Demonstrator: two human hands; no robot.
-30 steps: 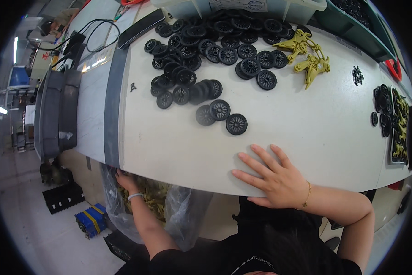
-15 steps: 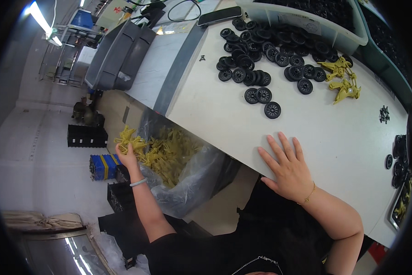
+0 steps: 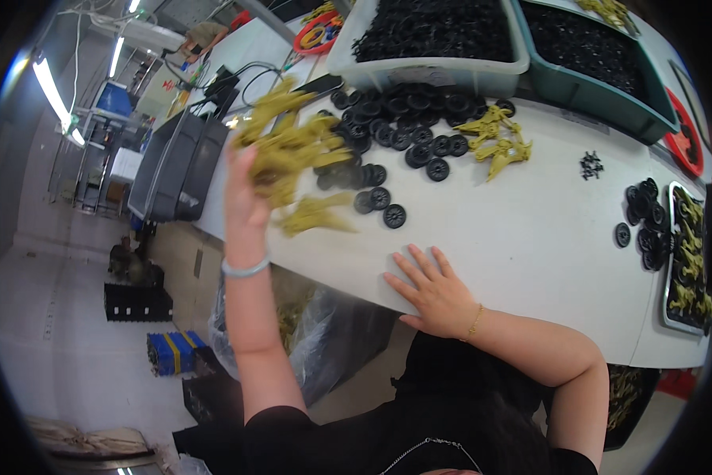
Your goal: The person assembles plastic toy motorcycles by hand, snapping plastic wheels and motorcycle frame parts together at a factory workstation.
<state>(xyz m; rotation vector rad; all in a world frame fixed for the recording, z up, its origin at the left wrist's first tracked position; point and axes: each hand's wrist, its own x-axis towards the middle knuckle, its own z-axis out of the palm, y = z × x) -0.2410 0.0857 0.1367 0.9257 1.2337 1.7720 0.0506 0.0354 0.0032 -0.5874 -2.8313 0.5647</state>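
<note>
My left hand (image 3: 247, 204) grips a bunch of spiky yellow plastic parts (image 3: 296, 154), raised over the left side of the white table (image 3: 482, 222). Motion blurs the bunch, and one part (image 3: 315, 215) hangs lowest. My right hand (image 3: 441, 297) lies flat near the front edge of the table, fingers spread, holding nothing. Small black spoked wheels (image 3: 394, 215) are heaped beyond the hands, partly covered by the yellow bunch. Right of the heap lie a few similar yellow parts (image 3: 498, 150). Below my left forearm is a clear plastic bag (image 3: 336, 340) with more yellow parts inside.
A white bin (image 3: 431, 75) and a green bin (image 3: 601, 99), both full of black parts, stand at the back. Tiny dark pieces (image 3: 591, 165), more wheels (image 3: 645, 214) and a tray (image 3: 672, 317) of yellow and black parts sit at right. Grey crates (image 3: 178, 170) are far left.
My left hand has come up from the bag with yellow parts and now holds a bunch over the table. My right hand still rests flat. The view has shifted to the right.
</note>
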